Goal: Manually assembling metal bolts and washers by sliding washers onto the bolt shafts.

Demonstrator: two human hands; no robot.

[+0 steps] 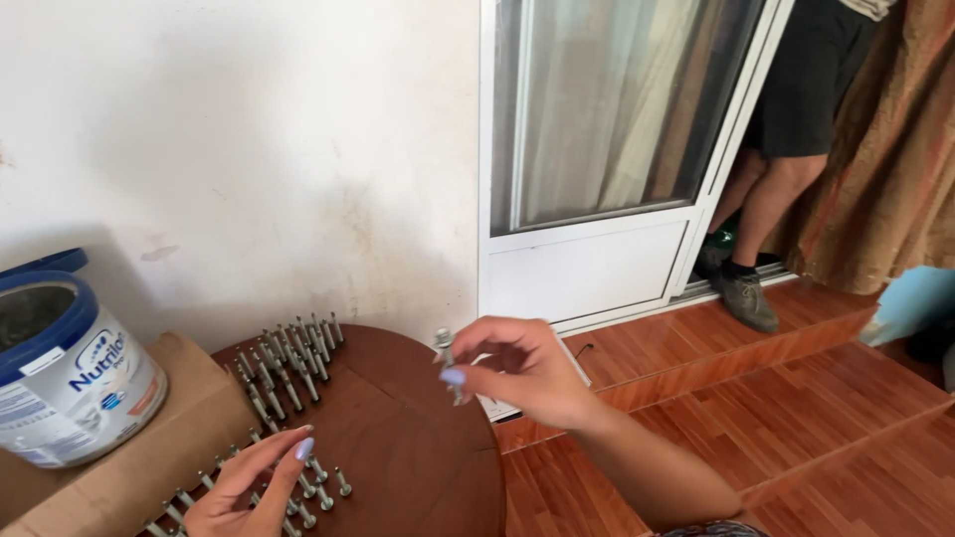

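Metal bolts held and stood on a round wooden desk

A small silver bolt (447, 360) is pinched upright, slightly tilted, above the desk edge. Many like bolts (291, 363) are stood on their heads in close rows at the far left of the brown top; further bolts (318, 487) are ranged along the near left edge.

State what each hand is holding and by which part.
The right hand pinches a metal bolt by its shank, head up. The left hand holds nothing; its fingers rest among upright bolts on the round table.
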